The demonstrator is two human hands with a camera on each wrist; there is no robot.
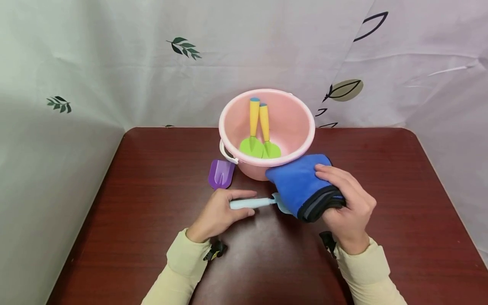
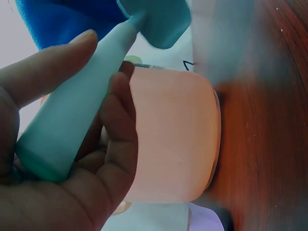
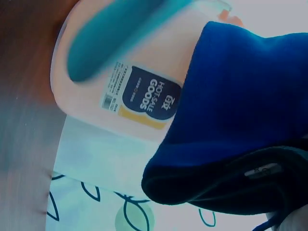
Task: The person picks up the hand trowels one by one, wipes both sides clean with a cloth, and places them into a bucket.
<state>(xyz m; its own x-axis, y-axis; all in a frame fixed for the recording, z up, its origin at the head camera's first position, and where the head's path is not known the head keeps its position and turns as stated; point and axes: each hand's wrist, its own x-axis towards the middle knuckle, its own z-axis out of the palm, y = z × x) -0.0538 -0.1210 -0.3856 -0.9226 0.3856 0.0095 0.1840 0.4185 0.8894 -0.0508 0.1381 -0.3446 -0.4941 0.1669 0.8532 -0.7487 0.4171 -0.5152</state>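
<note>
My left hand (image 1: 219, 214) holds a light blue toy shovel (image 1: 249, 203) by its handle, thumb on one side and curled fingers on the other. In the left wrist view the shovel's flat blade (image 2: 163, 21) points away from the palm, near the cloth. My right hand (image 1: 350, 207) grips a folded blue towel (image 1: 303, 182) with dark edging, fingers over its top. The towel is beside the front right of the pink bucket (image 1: 310, 129) and overlaps part of the shovel's blade in the head view.
Inside the bucket lean two toy shovels with yellow handles (image 1: 254, 118) and green blades (image 1: 271, 150). A purple scoop (image 1: 221, 173) lies on the dark red table (image 1: 152, 169), left of the bucket by its white handle (image 1: 228, 153). A leaf-patterned curtain (image 1: 126, 63) hangs behind the table.
</note>
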